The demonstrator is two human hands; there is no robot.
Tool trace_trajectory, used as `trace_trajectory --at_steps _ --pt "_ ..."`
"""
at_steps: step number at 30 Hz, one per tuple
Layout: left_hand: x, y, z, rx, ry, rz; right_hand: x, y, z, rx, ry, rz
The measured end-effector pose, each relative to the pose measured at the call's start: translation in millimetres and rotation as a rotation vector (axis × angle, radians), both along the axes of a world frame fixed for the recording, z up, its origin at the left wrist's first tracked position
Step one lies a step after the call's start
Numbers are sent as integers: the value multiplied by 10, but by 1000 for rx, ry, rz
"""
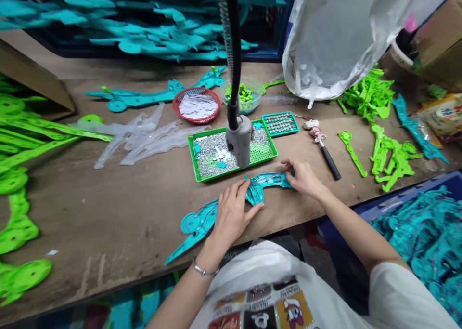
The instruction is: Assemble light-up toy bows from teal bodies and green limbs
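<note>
A long teal plastic shell [271, 178] lies near the table's front edge, its ribbed inner side up, with thin dark red and purple wires along it. My left hand [231, 212] rests over its middle, fingers stretched and thumb spread apart, covering that stretch. At its right end, my right hand [303, 176] grips the shell between thumb and fingers; the fingertips are partly hidden. Just beyond stands a green tray [216, 176] of small silvery pieces, with white and teal bits on top. A grey tool head [239, 143] on a black hose hangs over it.
Behind the tray are a red basket [177, 111] of white slips, a clear bowl [260, 94] of green pieces and a small teal tray [294, 127]. A black-handled screwdriver [329, 161] lies right. Lime parts [391, 155] and a blue crate [364, 208] stand further right.
</note>
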State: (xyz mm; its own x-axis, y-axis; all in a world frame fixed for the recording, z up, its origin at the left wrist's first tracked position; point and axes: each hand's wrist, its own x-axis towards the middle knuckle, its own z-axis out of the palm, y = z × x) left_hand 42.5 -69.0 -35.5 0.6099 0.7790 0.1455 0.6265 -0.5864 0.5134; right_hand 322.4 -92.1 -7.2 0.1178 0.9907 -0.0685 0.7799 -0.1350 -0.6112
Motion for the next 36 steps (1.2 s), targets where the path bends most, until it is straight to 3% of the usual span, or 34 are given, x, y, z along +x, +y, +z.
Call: trace_trajectory --at_steps 5,8,13,17,19,21,25,30,33,35,36 --pt "-55 -23 -3 4 14 -8 -55 14 237 134 94 -25" --pt "-49 -27 -10 -1 10 -2 -104 -56 370 97 123 50" --pt "-31 -29 18 -18 15 16 -97 -257 403 53 222 -10" --pt "-15 -35 64 -48 54 22 -103 -430 396 -121 306 202" --pt "-11 -44 68 -45 62 24 -127 -493 394 -189 261 315" --pt "-10 -55 59 -30 56 24 -135 -513 400 -182 184 335" --pt "-17 -65 26 -13 29 23 -46 -407 481 -85 83 230" --pt "-21 -68 -3 15 23 21 227 -77 523 -137 28 245" --pt "-15 -88 -7 35 22 31 478 278 361 105 8 6" --pt "-10 -104 -5 45 17 45 669 569 201 295 -103 -209" --pt "-7 -109 -3 43 16 52 760 712 120 318 -179 -243"
